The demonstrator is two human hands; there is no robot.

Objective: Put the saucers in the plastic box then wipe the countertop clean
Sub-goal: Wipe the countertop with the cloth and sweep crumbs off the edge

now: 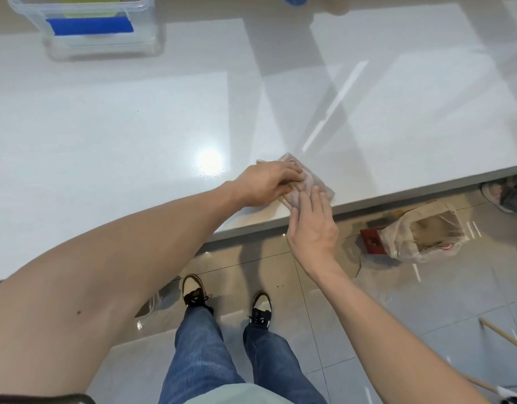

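Observation:
A folded pinkish-brown cloth point(312, 182) lies on the white countertop point(120, 135), close to its front edge. My left hand point(266, 182) presses flat on the cloth's left part, fingers curled over it. My right hand point(312, 225) reaches up from below the counter edge, its fingertips resting on the cloth's near side. The clear plastic box point(102, 39) stands at the far left of the counter, with blue and yellow-green flat items showing inside it. I cannot tell whether those items are the saucers.
A blue object point(295, 0) sits at the counter's far edge. Below the counter, a plastic bag point(420, 234) with a red box lies on the tiled floor, and a wooden stick point(505, 336) lies at the lower right. My shoes point(228, 301) stand by the counter.

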